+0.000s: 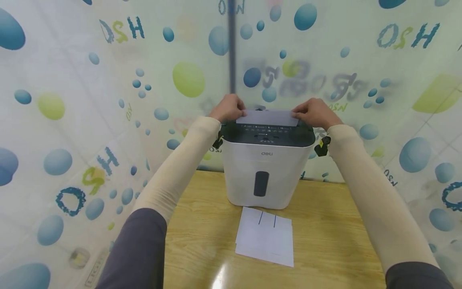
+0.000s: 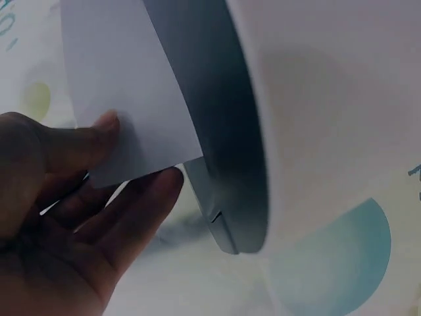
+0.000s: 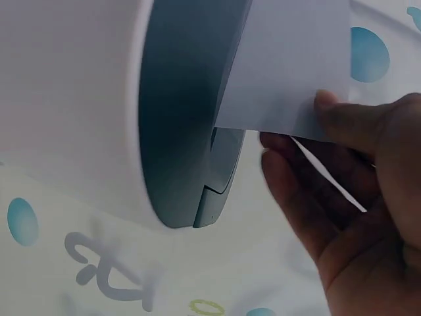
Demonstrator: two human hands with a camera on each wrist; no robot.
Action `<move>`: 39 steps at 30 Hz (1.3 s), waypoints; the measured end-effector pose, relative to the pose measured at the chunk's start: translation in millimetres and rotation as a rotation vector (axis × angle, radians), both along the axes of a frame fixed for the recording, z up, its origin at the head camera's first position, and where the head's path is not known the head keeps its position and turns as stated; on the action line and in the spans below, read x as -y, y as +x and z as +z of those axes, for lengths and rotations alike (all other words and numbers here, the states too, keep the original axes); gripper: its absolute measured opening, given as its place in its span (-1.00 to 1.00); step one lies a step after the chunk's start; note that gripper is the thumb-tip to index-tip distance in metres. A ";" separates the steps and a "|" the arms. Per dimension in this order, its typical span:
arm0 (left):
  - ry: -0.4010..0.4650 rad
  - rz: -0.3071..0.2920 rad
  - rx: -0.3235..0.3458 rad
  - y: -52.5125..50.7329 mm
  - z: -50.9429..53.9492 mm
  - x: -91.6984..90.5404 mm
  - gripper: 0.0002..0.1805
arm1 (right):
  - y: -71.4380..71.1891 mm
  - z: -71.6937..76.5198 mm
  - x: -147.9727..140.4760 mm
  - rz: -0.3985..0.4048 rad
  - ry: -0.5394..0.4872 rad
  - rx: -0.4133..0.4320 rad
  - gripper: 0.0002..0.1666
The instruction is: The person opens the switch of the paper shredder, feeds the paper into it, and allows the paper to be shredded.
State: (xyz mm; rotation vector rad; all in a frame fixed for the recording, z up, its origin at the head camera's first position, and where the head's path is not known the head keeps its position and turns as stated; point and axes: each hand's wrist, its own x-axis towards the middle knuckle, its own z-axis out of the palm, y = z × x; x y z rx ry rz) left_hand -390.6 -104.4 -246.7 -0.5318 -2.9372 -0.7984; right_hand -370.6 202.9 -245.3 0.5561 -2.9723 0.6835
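Observation:
A white paper shredder [image 1: 265,172] with a dark top stands on the table. A sheet of paper [image 1: 268,117] stands at the slot in its top, with its lower edge down at the dark lid. My left hand [image 1: 229,108] pinches the sheet's left end between thumb and fingers; the left wrist view shows the thumb on the paper [image 2: 131,85]. At the opposite end my right hand [image 1: 317,112] pinches the same sheet, thumb in front and fingers behind, as the right wrist view shows.
A few white sheets [image 1: 265,241] lie stacked on the wooden table [image 1: 202,224] in front of the shredder, the top one bearing two short dark lines. Behind and at both sides hangs a curtain [image 1: 151,72] printed with blue and green dots.

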 end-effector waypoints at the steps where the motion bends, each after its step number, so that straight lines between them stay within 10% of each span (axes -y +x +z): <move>1: -0.006 -0.004 0.012 0.3 -0.1 0.4 -0.77 | -0.5 0.1 -0.2 0.006 0.013 0.010 -0.55; 25: -0.035 0.015 0.017 15.2 20.5 19.4 -0.05 | 21.0 9.9 -10.3 0.058 0.078 0.080 0.09; 39: 0.082 0.060 -0.176 43.6 -12.2 50.4 0.14 | 54.7 -17.9 -38.6 -0.007 -0.006 -0.071 0.25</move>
